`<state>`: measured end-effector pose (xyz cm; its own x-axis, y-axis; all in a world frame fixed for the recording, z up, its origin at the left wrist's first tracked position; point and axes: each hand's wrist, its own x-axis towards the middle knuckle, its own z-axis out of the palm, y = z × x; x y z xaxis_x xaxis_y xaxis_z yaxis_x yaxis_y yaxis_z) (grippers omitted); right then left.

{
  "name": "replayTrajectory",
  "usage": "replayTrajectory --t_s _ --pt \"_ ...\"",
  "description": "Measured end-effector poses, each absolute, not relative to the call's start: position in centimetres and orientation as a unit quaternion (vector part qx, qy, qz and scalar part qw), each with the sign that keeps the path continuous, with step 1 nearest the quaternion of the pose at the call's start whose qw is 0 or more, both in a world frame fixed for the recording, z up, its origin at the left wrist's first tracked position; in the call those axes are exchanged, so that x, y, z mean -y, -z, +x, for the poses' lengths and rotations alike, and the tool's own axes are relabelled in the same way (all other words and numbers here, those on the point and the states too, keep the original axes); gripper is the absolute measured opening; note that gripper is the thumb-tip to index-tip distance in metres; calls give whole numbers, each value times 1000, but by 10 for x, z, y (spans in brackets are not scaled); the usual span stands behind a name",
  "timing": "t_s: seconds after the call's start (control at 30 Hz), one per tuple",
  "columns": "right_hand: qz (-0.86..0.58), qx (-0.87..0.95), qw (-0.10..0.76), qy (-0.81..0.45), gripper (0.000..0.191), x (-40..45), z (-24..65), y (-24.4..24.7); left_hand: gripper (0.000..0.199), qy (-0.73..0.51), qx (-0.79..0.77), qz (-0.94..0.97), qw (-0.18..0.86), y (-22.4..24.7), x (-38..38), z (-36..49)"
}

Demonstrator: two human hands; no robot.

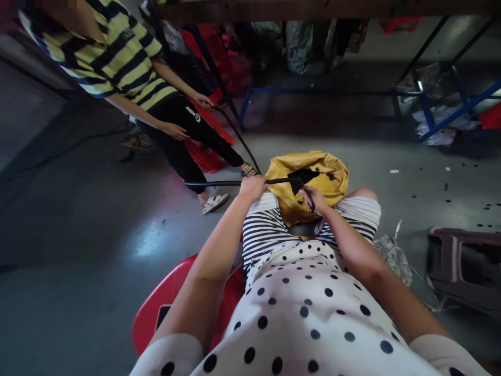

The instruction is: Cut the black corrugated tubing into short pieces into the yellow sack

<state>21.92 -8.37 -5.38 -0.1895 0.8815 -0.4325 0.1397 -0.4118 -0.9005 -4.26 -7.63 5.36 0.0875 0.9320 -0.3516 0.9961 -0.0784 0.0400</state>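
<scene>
My left hand (253, 188) is closed around a long black strip (219, 183), which runs level across my lap. In my right hand (315, 202) is a pair of scissors (308, 197) with dark handles, its blades by the strip's right end. Whether the blades touch the strip I cannot tell. Below both hands a yellow sack (332, 169) stands open between my knees, with black pieces (303, 178) inside it. A second black length (238, 133) slants up from near my left hand to a co-worker's hand (203, 101).
The co-worker in a striped shirt (129, 57) stands at the front left. I sit on a red stool (172, 292). A brown stool (462, 261) and crumpled clear plastic (393, 256) lie to my right. Ahead is a blue-framed table (332, 92); small scraps dot the floor.
</scene>
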Motion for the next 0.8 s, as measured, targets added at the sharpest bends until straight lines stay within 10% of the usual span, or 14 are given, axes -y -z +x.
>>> replayTrajectory --t_s 0.8 --pt "-522 459 274 -664 55 89 215 28 31 74 -643 746 154 -59 82 -36"
